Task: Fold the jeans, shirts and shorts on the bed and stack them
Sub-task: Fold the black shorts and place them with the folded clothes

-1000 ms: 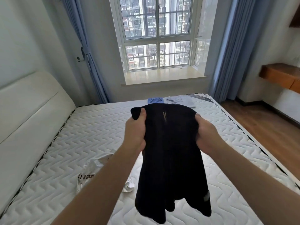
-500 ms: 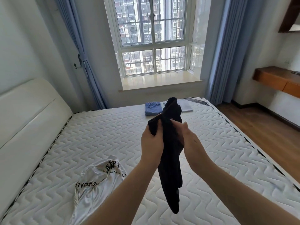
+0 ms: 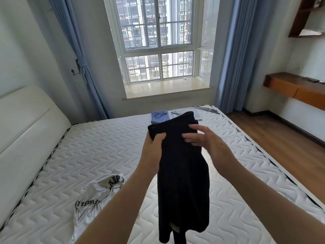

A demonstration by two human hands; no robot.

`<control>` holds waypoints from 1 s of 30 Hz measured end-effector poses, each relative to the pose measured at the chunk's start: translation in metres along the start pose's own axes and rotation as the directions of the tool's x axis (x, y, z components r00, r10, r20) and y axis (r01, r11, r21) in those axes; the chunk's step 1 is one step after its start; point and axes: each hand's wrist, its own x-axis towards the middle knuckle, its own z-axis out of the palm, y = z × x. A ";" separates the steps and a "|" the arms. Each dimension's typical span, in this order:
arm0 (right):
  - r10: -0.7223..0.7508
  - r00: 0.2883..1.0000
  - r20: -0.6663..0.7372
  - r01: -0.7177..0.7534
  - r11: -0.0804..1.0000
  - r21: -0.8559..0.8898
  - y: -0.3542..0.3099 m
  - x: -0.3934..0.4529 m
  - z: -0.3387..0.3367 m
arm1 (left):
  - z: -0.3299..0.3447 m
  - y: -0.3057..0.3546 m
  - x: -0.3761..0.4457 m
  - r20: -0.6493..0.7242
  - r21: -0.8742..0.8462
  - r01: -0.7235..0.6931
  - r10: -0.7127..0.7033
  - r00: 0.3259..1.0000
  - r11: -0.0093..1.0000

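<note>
Hanging in front of you above the middle of the bed (image 3: 88, 152), the black garment (image 3: 182, 173) drops from its top edge toward the bed's near edge, doubled lengthwise, with a pale patch showing at its lower hem. Your left hand (image 3: 154, 147) grips the garment's upper left corner, with the fingers curled over the cloth. Your right hand (image 3: 207, 143) is released: its fingers (image 3: 193, 136) are spread and nearly straight, lying against the front of the cloth just below the top edge. Whether they press the fabric or only touch it cannot be told.

On the mattress toward the near left corner lies the white shirt (image 3: 98, 194), crumpled and unfolded, with black lettering visible on it. It is well apart from the black garment.

At the far edge of the bed, below the window, you see the folded blue jeans (image 3: 159, 117) lying flat. Just beside them, to the right, lies a folded pale garment (image 3: 177, 113), partly hidden behind the black garment's top edge. The two touch or nearly touch; which one cannot be told.
</note>
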 end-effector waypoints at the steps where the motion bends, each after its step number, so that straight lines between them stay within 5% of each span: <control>1: -0.040 0.989 -0.145 0.031 0.997 -0.065 0.000 0.001 -0.004 | -0.001 0.002 -0.001 -0.015 -0.031 0.033 -0.034 0.999 0.999; 3: -0.032 0.951 -0.309 -0.016 0.988 -0.150 0.006 0.003 -0.016 | -0.002 0.007 -0.003 -0.025 -0.071 0.096 -0.098 0.995 0.993; 7: 0.279 0.958 0.061 -0.271 0.956 -0.116 0.028 0.002 -0.029 | -0.003 0.009 -0.006 0.013 -0.061 0.188 -0.187 0.982 0.980; 10: 0.261 0.960 0.106 -0.267 0.963 0.043 0.036 0.004 -0.029 | -0.006 0.011 -0.008 0.099 -0.063 0.230 -0.223 0.970 0.971; 12: 0.228 0.973 0.038 -0.231 0.964 0.133 0.036 0.005 -0.028 | -0.013 0.013 -0.009 0.160 -0.039 0.191 -0.182 0.970 0.981; 15: 0.202 0.979 -0.021 -0.201 0.978 0.055 0.030 0.005 -0.026 | -0.036 0.017 -0.005 0.275 0.202 -0.062 0.004 0.961 0.977; 17: 0.184 0.982 -0.053 -0.187 0.981 -0.059 0.028 0.003 -0.022 | -0.052 0.024 -0.001 0.420 0.405 -0.243 0.057 0.906 0.882; 19: 0.165 0.984 -0.070 -0.174 0.974 -0.142 0.026 0.002 -0.019 | -0.064 0.033 0.003 0.521 0.576 -0.316 -0.041 0.853 0.754; 22: 0.144 0.988 -0.064 -0.155 0.962 -0.227 0.024 -0.001 -0.011 | -0.065 0.041 0.006 0.564 0.777 -0.431 -0.202 0.801 0.459; 25: 0.132 0.988 -0.084 -0.151 0.945 -0.290 0.021 -0.002 -0.002 | -0.053 0.037 0.005 0.577 0.816 -0.542 -0.206 0.791 0.201; 30: 0.107 0.992 -0.064 -0.123 0.930 -0.347 0.021 -0.004 0.011 | -0.034 0.016 0.004 0.558 0.813 -0.519 -0.097 0.824 0.265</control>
